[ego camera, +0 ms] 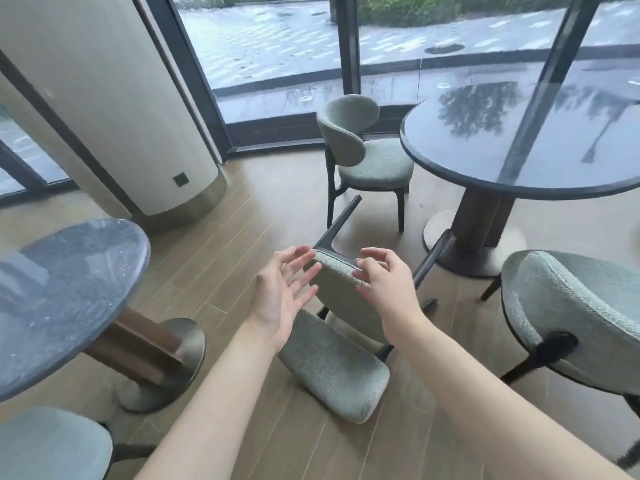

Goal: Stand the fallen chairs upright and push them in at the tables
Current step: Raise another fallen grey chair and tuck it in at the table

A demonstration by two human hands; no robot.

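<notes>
A grey-green upholstered chair (pixel 337 368) lies on its back on the wooden floor in the middle, its dark legs pointing away from me toward the round table (pixel 568 188) on the right. My left hand (pixel 284 289) hovers just left of the raised front edge of the seat, fingers spread and straight, touching nothing that I can see. My right hand (pixel 384 282) is at the right part of that same seat edge, fingers loosely bent with the tips against the fabric rim. Neither hand has closed round the chair.
An upright chair (pixel 363 157) stands at the far side of the right table. Another chair back (pixel 571 313) is at the near right. A second round table (pixel 65 299) with a chair (pixel 52 445) is at the left. A wide column (pixel 114 109) and glass walls stand behind.
</notes>
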